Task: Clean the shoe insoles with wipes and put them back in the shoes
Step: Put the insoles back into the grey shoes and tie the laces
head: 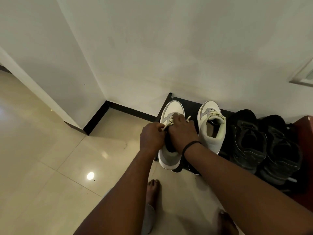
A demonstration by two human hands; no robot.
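Two white and grey sneakers stand on a black shoe rack (191, 107) against the wall. Both my hands are at the left sneaker (171, 156). My left hand (151, 136) pinches its cream lace at the side of the opening. My right hand (183, 131), with a black band at the wrist, lies over the tongue with its fingers curled down into the opening. The right sneaker (211, 126) stands alone, its opening empty of hands. Insoles and wipes are not visible.
A pair of black sneakers (264, 143) sits on the rack to the right, beside a red-brown surface (304, 133). Glossy beige floor tiles (50, 150) spread to the left. My bare feet (153, 192) stand just before the rack. White walls meet in a corner behind.
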